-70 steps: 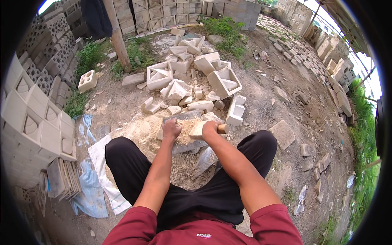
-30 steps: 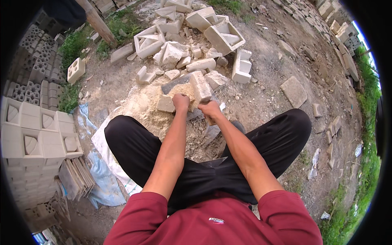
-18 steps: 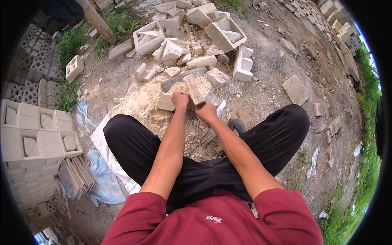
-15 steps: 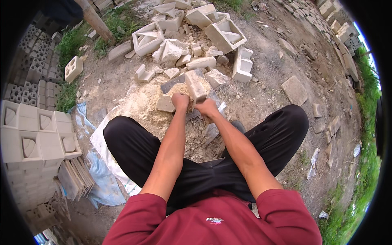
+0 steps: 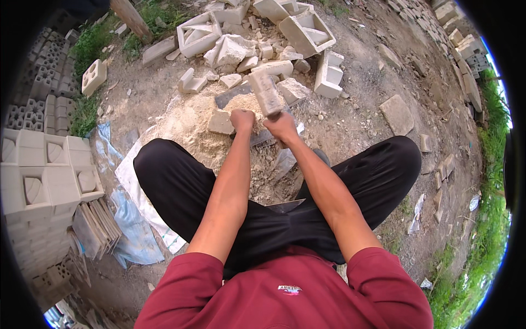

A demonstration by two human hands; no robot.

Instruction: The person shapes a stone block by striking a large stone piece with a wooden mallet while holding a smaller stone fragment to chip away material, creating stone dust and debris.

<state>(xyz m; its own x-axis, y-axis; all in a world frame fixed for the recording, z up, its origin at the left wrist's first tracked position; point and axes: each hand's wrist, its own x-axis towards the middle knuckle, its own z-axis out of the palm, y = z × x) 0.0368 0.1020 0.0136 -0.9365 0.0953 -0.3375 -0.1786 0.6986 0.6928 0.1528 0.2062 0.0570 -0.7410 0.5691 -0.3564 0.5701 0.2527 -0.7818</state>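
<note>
My right hand is closed at the near end of a dusty rectangular block, shaped like a mallet head. Any handle is hidden by the fingers. Close to its left, my left hand makes a fist over pale crushed grit; what it grips, if anything, does not show. A rough chunk of block lies against the outer side of that fist. Under the grit is a dark flat slab, partly covered.
Broken cream blocks are heaped beyond my hands. A white sheet lies by my left knee, with blue plastic farther left. Stacked blocks and leaning flat boards stand at the left. A flat slab lies at the right.
The whole view has shifted a little. The block in my right hand has moved slightly up and away from my left fist, which stays beside the rough chunk.
</note>
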